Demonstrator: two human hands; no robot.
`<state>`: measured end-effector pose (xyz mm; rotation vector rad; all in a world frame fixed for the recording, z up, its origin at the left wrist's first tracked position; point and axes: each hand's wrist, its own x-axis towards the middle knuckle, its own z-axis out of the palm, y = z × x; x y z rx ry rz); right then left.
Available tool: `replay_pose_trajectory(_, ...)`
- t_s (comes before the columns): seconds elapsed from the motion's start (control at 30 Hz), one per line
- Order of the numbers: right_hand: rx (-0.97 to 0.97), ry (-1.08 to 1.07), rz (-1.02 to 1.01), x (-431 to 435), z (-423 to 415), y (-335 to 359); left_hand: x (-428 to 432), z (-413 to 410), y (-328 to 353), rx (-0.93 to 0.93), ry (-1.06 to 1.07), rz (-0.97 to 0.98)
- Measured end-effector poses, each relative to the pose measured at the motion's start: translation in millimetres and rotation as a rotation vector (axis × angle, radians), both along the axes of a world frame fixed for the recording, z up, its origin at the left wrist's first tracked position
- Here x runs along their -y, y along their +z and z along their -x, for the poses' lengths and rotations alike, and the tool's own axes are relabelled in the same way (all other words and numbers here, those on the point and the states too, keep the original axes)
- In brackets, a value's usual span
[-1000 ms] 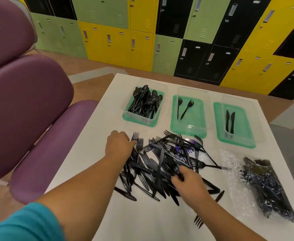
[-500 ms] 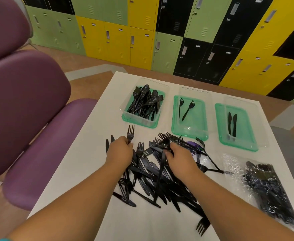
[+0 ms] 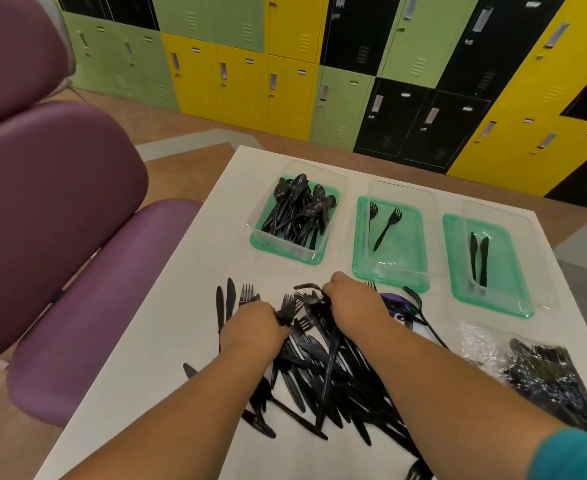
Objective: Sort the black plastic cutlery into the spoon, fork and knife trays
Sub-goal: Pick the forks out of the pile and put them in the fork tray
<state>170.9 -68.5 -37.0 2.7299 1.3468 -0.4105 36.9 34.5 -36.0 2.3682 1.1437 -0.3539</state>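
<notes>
A heap of black plastic cutlery (image 3: 323, 372) lies on the white table (image 3: 181, 341). Both hands work at its far edge. My left hand (image 3: 250, 325) is closed around a few black forks (image 3: 290, 306) whose tines stick out past the fingers. Close beside it, my right hand (image 3: 352, 297) grips more forks from the heap. Behind stand three green trays: the spoon tray (image 3: 268, 249) is well filled, the fork tray (image 3: 406, 271) holds two forks, the knife tray (image 3: 507, 289) holds two knives. Two knives (image 3: 224, 303) lie loose to the left.
A crinkled clear plastic bag (image 3: 541, 372) with more black cutlery lies at the right edge. A purple padded chair (image 3: 60, 237) stands close along the table's left side. Coloured lockers (image 3: 354, 64) line the wall beyond the table.
My right hand has moved up from the near side of the heap to its far edge and closed on forks. My left hand drew back slightly towards the right hand with its forks.
</notes>
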Motion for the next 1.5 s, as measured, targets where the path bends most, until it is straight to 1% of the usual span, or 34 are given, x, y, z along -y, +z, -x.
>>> replay_pose_trajectory(0.07,0.016,0.037,-0.025,2,1,0,0,3,1,0.038,0.022,0.024)
replay_pose_trajectory(0.13,0.024,0.052,-0.053,5,-1,1,-2,7,0,0.122,0.064,0.052)
replay_pose_trajectory(0.23,0.005,0.023,-0.149,12,-7,6,-6,15,2,0.317,0.176,0.125)
replay_pose_trajectory(0.37,-0.049,-0.09,-0.318,23,-12,19,-20,26,8,0.564,0.337,0.236)
replay_pose_trajectory(0.4,-0.061,-0.118,-0.342,27,-12,22,-25,27,11,0.624,0.404,0.314)
replay_pose_trajectory(0.47,-0.08,-0.169,-0.402,35,-9,27,-33,30,17,0.751,0.566,0.554)
replay_pose_trajectory(0.5,-0.08,-0.198,-0.443,38,-7,29,-38,32,18,0.789,0.634,0.616)
replay_pose_trajectory(0.53,-0.082,-0.233,-0.479,42,-5,30,-44,34,19,0.791,0.669,0.612)
replay_pose_trajectory(0.6,-0.087,-0.293,-0.515,49,0,32,-54,38,13,0.719,0.658,0.479)
replay_pose_trajectory(0.63,-0.082,-0.308,-0.509,51,2,33,-57,39,9,0.641,0.615,0.38)
replay_pose_trajectory(0.7,-0.068,-0.312,-0.474,53,8,33,-60,41,2,0.427,0.471,0.222)
replay_pose_trajectory(0.77,-0.091,-0.299,-0.433,52,16,32,-57,40,-3,0.213,0.348,0.137)
replay_pose_trajectory(0.83,-0.184,-0.309,-0.422,46,25,30,-53,37,-7,0.101,0.29,0.092)
replay_pose_trajectory(0.9,-0.369,-0.373,-0.44,37,35,27,-50,33,-8,0.056,0.278,0.073)
replay_pose_trajectory(0.97,-0.501,-0.435,-0.428,24,43,24,-47,32,-7,0.059,0.291,0.092)
replay_pose_trajectory(1.0,-0.519,-0.442,-0.399,17,46,23,-46,33,-7,0.082,0.304,0.111)
replay_pose_trajectory(1.13,-0.572,-0.499,-0.319,-8,54,16,-45,41,-2,0.285,0.392,0.226)
replay_pose_trajectory(1.27,-0.496,-0.502,-0.252,-25,60,5,-43,50,14,0.436,0.414,0.289)
replay_pose_trajectory(1.33,-0.487,-0.522,-0.194,-30,63,3,-43,54,20,0.48,0.414,0.306)
replay_pose_trajectory(1.43,-0.432,-0.51,-0.091,-35,65,-3,-42,63,23,0.463,0.386,0.31)
replay_pose_trajectory(1.5,-0.433,-0.547,-0.132,-35,66,-3,-37,72,19,0.43,0.379,0.308)
